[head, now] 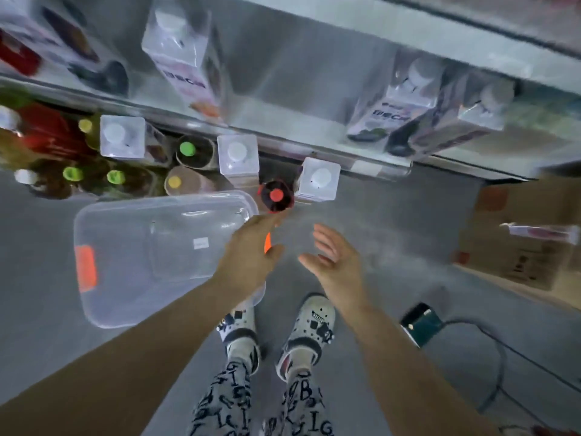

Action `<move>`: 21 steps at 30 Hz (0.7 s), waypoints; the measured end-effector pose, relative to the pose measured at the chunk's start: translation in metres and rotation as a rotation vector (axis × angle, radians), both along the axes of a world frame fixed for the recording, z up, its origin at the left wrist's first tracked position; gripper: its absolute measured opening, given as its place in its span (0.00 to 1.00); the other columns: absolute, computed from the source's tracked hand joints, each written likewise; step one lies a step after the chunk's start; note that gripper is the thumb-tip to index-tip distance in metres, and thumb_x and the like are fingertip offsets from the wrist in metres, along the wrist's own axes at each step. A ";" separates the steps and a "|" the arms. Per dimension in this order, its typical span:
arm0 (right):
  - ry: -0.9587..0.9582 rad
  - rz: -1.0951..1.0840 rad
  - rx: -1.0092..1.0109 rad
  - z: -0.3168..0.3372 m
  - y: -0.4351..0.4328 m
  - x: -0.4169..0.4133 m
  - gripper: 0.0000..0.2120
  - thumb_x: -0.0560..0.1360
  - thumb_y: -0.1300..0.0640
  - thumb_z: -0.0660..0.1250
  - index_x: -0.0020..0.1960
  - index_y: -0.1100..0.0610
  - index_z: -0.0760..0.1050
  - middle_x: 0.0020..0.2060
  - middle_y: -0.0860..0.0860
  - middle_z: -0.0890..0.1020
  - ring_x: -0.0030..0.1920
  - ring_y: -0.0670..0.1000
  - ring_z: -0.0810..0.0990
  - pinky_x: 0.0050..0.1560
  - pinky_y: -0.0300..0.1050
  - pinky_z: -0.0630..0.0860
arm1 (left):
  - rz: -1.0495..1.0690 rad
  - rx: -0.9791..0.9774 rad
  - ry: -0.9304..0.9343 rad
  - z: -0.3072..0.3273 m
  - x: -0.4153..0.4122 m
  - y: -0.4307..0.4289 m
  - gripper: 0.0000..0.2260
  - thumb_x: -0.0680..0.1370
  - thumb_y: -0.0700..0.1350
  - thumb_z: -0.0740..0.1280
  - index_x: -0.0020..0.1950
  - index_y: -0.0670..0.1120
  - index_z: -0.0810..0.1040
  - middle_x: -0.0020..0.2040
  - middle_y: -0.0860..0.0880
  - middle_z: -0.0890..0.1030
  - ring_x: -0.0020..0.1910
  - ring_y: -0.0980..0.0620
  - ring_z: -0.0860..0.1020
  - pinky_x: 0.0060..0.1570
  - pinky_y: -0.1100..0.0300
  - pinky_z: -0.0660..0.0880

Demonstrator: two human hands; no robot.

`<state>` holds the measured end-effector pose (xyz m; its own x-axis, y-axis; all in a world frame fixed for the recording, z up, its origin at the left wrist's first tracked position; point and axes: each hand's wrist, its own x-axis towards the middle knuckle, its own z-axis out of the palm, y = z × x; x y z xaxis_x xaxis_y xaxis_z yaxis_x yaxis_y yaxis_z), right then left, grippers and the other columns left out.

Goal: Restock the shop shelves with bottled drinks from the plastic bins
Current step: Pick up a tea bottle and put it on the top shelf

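The left hand [251,250] reaches down with straight, loose fingers [273,220] toward a dark bottle with a red cap [276,196], which stands on the floor just past the fingertips. The blur keeps me from saying whether they touch it, but nothing is gripped. The right hand [333,259] hangs alongside, palm open, fingers spread and holding nothing.

My worry is that bottle tipping. A reach that catches the cap sideways rather than closing round the neck could knock it into the square white-capped bottle [320,179] just beyond and right of the fingers. A second square bottle [238,154] stands close on the left. Behind the right fingers, near the feet, a dark device [421,324] trails a cable across the floor, something to trip on when stepping back with a load.

The clear plastic bin [163,199] lies directly left of the left fingers and looks empty apart from a small label. Farther left, green-capped bottles [187,149] and others cluster on the floor. Beyond all the fingers, the shelf [314,73] holds a few square bottles. The cardboard box [518,234] far right of the right fingers hides its contents.
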<state>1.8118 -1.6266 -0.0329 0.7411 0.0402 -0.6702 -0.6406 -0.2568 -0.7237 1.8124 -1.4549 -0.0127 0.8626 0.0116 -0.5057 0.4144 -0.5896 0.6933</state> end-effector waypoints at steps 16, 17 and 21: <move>-0.053 -0.067 -0.136 -0.215 0.047 0.025 0.36 0.67 0.63 0.80 0.73 0.53 0.71 0.60 0.40 0.78 0.63 0.48 0.75 0.66 0.57 0.76 | -0.080 0.068 -0.059 -0.179 0.060 0.011 0.30 0.75 0.33 0.65 0.77 0.39 0.63 0.73 0.40 0.67 0.71 0.41 0.68 0.68 0.64 0.60; -0.064 -0.063 -0.134 -0.219 0.051 0.027 0.37 0.66 0.60 0.80 0.72 0.51 0.71 0.60 0.42 0.79 0.64 0.49 0.77 0.65 0.58 0.77 | -0.091 0.077 -0.030 -0.183 0.064 0.010 0.31 0.76 0.34 0.65 0.78 0.41 0.61 0.75 0.41 0.66 0.72 0.42 0.66 0.69 0.61 0.60; -0.052 -0.053 -0.142 -0.233 0.062 0.035 0.31 0.71 0.66 0.73 0.71 0.53 0.70 0.50 0.36 0.78 0.49 0.38 0.79 0.56 0.47 0.75 | -0.132 0.087 -0.018 -0.195 0.067 0.008 0.31 0.75 0.34 0.64 0.78 0.41 0.61 0.74 0.41 0.68 0.72 0.41 0.66 0.71 0.52 0.64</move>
<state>1.8467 -1.5648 -0.2659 0.7734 -0.0922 -0.6272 -0.6186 -0.3261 -0.7148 1.8792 -1.4470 -0.2078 0.8683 -0.0596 -0.4925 0.3172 -0.6966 0.6435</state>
